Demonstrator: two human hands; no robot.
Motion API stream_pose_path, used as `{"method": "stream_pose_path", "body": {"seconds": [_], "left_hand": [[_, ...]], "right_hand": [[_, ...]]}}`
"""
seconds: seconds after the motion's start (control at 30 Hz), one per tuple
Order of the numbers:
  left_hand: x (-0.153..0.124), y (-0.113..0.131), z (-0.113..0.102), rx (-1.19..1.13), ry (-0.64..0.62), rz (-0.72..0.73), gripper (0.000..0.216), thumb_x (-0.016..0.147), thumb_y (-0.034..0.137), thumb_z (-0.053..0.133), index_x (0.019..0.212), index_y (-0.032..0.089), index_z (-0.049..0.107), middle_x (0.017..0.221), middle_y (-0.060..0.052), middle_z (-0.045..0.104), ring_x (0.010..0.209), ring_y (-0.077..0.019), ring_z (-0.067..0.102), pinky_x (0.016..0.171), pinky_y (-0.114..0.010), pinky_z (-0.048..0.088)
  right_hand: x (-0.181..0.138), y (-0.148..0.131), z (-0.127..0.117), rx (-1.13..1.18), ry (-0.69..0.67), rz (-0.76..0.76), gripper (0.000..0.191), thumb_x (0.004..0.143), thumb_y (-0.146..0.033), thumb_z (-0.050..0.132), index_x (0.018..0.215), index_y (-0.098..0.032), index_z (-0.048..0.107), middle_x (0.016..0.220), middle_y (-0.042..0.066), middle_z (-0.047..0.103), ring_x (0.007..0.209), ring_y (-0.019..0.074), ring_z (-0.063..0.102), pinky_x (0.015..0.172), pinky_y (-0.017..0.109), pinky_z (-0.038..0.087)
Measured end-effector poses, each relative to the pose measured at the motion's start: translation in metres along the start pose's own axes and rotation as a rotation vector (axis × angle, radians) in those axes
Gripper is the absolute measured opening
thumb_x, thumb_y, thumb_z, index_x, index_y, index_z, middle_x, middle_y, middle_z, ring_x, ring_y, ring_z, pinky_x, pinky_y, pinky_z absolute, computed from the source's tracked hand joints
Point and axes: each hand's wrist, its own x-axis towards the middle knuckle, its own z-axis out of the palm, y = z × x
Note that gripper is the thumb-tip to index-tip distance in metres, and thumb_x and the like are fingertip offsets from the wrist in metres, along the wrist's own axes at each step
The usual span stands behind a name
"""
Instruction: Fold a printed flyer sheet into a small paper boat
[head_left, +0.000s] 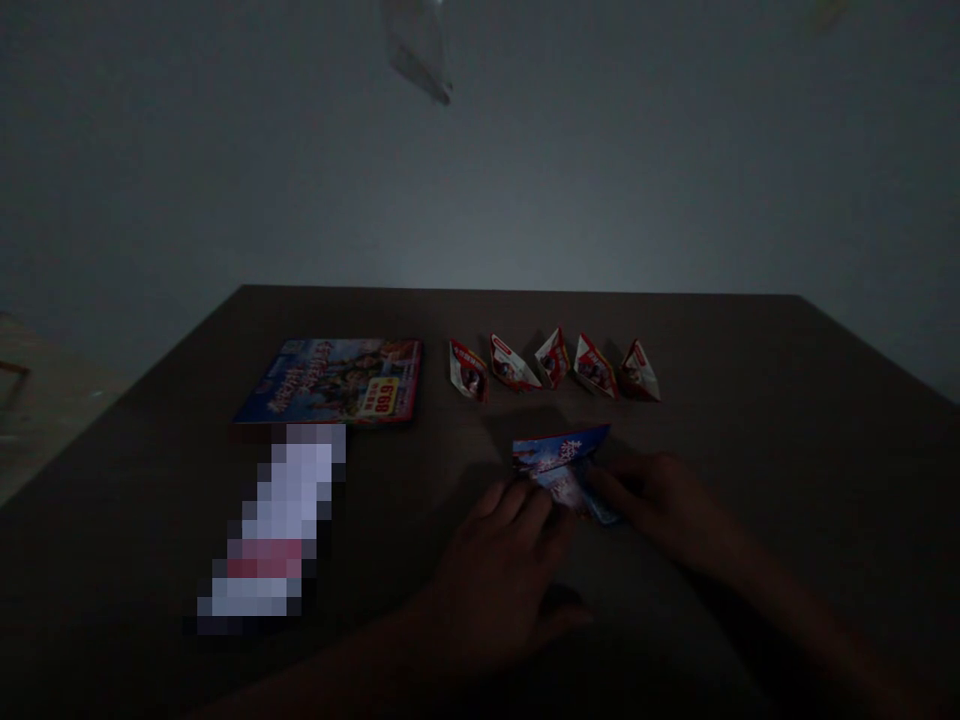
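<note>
In the dim head view, a blue printed sheet of paper [551, 455], partly folded, lies on the table between my hands. My left hand [510, 565] rests palm down with its fingers laid out over the paper's lower left edge, thumb apart. From the other side, my right hand [664, 500] has its fingers closed on the paper's right part; the fingertips are dark and hard to see. Past the paper stands a row of several small folded paper pieces in red and white, among them a boat-like one [514, 364] and a pointed one [642, 373].
A flat colourful box or booklet [322, 385] with a yellow label lies at the left on the dark table [712, 345]. Nearer to me is a bright, pixelated long object [274, 520]. Behind the table rises a grey wall [600, 180]; something translucent [420, 45] is at the top.
</note>
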Motion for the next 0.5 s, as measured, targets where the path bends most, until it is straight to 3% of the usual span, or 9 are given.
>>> {"method": "stream_pose_path", "body": {"seconds": [0.27,0.5], "left_hand": [[0.0016,-0.0007,0.0003,-0.012,-0.023,-0.007,0.064,0.079,0.063,0.049,0.134,0.031,0.04,0.12,-0.009,0.048,0.11,-0.0293,0.042,0.094,-0.049,0.034],[0.002,0.0005,0.0039,-0.003,-0.018,0.018,0.063,0.08,0.07,0.038,0.134,0.039,0.038,0.122,-0.009,0.046,0.113,-0.0321,0.039,0.094,-0.054,0.031]], "right_hand": [[0.0032,-0.0032,-0.0004,-0.015,0.012,-0.012,0.045,0.092,-0.046,0.036,0.06,-0.018,0.053,0.051,-0.002,0.051,0.046,0.0111,0.047,0.045,0.024,0.028],[0.004,-0.0054,-0.0002,-0.041,0.003,-0.022,0.046,0.092,-0.044,0.035,0.059,-0.018,0.054,0.051,-0.001,0.051,0.046,0.0112,0.047,0.045,0.024,0.028]]}}
